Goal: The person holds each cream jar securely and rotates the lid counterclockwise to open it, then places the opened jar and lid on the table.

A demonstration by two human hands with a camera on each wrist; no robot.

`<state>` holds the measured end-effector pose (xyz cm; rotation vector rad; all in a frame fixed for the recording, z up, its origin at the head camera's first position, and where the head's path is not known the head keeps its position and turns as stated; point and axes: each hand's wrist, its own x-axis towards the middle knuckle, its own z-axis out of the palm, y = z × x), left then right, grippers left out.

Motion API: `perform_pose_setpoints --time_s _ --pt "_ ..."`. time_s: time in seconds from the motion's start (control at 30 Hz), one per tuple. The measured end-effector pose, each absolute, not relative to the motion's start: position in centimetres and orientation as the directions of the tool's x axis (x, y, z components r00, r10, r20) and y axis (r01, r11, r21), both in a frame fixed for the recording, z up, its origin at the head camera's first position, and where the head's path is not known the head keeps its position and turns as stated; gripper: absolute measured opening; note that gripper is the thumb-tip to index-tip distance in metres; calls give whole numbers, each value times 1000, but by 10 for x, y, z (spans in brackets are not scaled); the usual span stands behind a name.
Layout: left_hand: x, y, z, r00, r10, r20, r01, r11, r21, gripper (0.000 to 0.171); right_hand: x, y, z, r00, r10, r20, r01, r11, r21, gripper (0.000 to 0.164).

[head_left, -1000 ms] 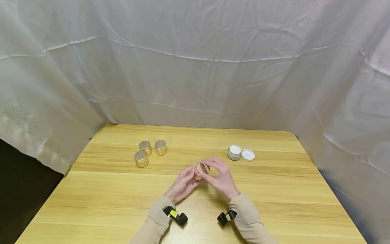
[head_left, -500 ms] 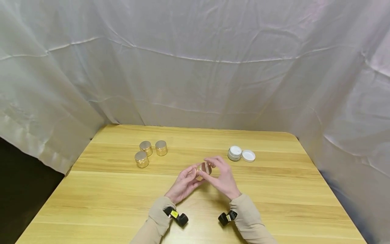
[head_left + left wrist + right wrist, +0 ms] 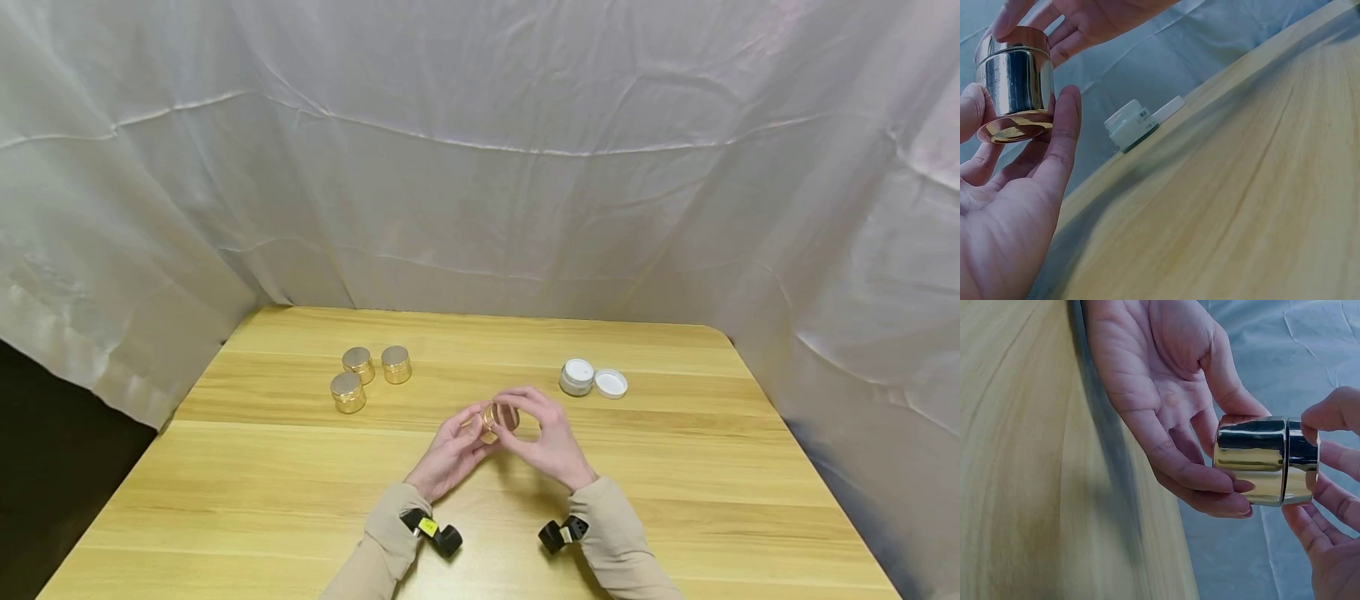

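Note:
A shiny gold jar (image 3: 501,415) is held up over the middle of the table, tilted with its top toward the right hand. My left hand (image 3: 448,457) grips the jar's body, thumb on one side and fingers on the other. Fingers and thumb of my right hand (image 3: 549,442) are set around the edge of the gold lid (image 3: 1302,464). In the right wrist view a thin dark seam runs between lid and body. The left wrist view shows the gold jar (image 3: 1017,81) from its side, with part of its base visible.
Three gold-lidded jars (image 3: 348,392) stand grouped at the back left of the wooden table (image 3: 705,467). At the back right is an uncovered white-topped jar (image 3: 577,377), with a white lid (image 3: 611,383) lying beside it. A pale curtain (image 3: 480,208) hangs behind.
The right hand's fingers lifted a little from the lid half a second ago and now lie back around its edge. The jar has shifted slightly right; the left hand keeps its grip.

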<state>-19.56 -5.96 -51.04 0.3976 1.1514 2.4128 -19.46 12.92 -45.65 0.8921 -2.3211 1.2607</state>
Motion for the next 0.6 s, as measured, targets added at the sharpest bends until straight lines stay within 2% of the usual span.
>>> perform_pose_setpoints --time_s 0.27,0.6 --pt "-196 -61 -512 -862 503 56 -272 -554 787 63 -194 129 -456 -785 -290 548 -618 438 -653 42" --pt "-196 -60 -512 -864 501 56 -267 -549 792 60 -194 128 -455 -761 -342 552 -649 425 -631 35"
